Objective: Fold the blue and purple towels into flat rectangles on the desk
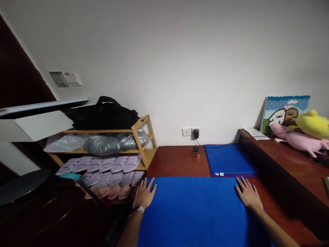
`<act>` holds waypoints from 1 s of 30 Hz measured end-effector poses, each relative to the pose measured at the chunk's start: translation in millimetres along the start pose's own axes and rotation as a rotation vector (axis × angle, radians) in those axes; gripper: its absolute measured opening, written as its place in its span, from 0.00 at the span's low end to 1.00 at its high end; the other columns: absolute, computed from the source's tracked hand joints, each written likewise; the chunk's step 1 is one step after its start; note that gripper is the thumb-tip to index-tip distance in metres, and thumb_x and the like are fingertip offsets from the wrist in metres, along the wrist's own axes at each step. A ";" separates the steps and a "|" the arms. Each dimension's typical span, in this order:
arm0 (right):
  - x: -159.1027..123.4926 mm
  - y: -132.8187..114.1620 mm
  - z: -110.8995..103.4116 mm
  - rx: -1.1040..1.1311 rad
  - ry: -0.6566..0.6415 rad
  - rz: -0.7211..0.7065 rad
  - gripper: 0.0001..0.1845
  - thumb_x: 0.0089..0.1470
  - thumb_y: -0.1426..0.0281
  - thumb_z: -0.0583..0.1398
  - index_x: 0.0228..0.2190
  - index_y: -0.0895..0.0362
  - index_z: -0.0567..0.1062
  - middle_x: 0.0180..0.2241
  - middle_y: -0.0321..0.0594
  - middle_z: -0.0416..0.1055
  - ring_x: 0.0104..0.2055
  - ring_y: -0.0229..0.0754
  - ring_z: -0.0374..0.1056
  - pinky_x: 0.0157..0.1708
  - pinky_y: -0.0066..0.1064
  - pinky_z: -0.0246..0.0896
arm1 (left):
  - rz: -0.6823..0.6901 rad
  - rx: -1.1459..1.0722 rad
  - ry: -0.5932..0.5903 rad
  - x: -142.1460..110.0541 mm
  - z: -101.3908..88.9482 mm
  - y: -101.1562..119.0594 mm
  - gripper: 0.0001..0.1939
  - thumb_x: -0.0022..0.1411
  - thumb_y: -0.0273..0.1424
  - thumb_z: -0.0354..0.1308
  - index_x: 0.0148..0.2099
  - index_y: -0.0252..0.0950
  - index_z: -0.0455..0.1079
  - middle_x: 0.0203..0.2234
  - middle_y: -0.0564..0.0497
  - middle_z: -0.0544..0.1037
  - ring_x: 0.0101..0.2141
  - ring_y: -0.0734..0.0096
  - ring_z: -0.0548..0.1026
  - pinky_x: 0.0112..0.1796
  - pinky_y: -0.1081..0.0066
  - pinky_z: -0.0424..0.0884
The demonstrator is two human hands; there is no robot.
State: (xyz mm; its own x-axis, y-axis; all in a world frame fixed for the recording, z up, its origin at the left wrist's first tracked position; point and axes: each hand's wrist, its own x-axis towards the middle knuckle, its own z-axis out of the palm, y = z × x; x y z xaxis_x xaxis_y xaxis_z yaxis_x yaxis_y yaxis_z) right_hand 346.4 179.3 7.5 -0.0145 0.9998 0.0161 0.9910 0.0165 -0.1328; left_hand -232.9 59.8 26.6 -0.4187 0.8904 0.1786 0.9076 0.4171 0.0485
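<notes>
the largest item before you is the red-brown desk (177, 159); its near part is covered, and its near edge is out of view. on it lies the blue cloth (195, 212), spread out directly in front of you and between your arms. its far edge runs crosswise, nearly straight, from one hand to the other. the near end is cut off by the frame, so you cannot confirm its long axis. next in size, the folded cloth (230, 159), blue with purple below, lies just beyond that far edge, right of the middle; your right hand is the nearer one to it. your left hand (144, 195) rests at the far left corner, fingers apart, palm down. your right hand (248, 195) rests at the far right corner, likewise spread. neither is visibly clamped; whatever is under the palms is hidden. the outer side of your left hand is hard to make out against the dark. smallest, the white tag (219, 174) at the folded cloth's near edge: not legible.
</notes>
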 end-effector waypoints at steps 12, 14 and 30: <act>0.0 -1.3 -1.6 -0.012 -0.010 0.004 0.37 0.66 0.51 0.39 0.71 0.48 0.52 0.74 0.38 0.45 0.75 0.47 0.38 0.71 0.51 0.35 | -0.005 -0.011 0.010 0.3 3.0 -1.2 0.30 0.73 0.47 0.46 0.73 0.48 0.57 0.72 0.47 0.56 0.70 0.50 0.54 0.65 0.52 0.54; 0.2 -1.7 -2.1 -0.015 -0.014 0.008 0.37 0.66 0.51 0.38 0.71 0.48 0.51 0.74 0.37 0.45 0.75 0.47 0.38 0.71 0.51 0.35 | -0.004 -0.010 0.012 0.6 3.4 -1.5 0.30 0.73 0.47 0.46 0.73 0.48 0.57 0.72 0.46 0.56 0.70 0.49 0.55 0.65 0.52 0.54; 2.3 1.1 2.4 0.010 0.011 -0.001 0.37 0.66 0.51 0.40 0.71 0.47 0.53 0.74 0.38 0.46 0.75 0.48 0.40 0.71 0.52 0.36 | -0.001 -0.027 0.016 1.9 5.2 -1.8 0.30 0.72 0.47 0.45 0.72 0.48 0.58 0.72 0.46 0.56 0.70 0.48 0.54 0.65 0.51 0.54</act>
State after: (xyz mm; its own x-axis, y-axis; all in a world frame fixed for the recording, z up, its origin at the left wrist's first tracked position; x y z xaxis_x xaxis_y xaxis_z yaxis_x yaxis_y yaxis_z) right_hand 347.1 181.7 5.1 -0.0143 0.9995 0.0276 0.9896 0.0181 -0.1424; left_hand -235.5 61.7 21.8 -0.4191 0.8869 0.1942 0.9078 0.4126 0.0748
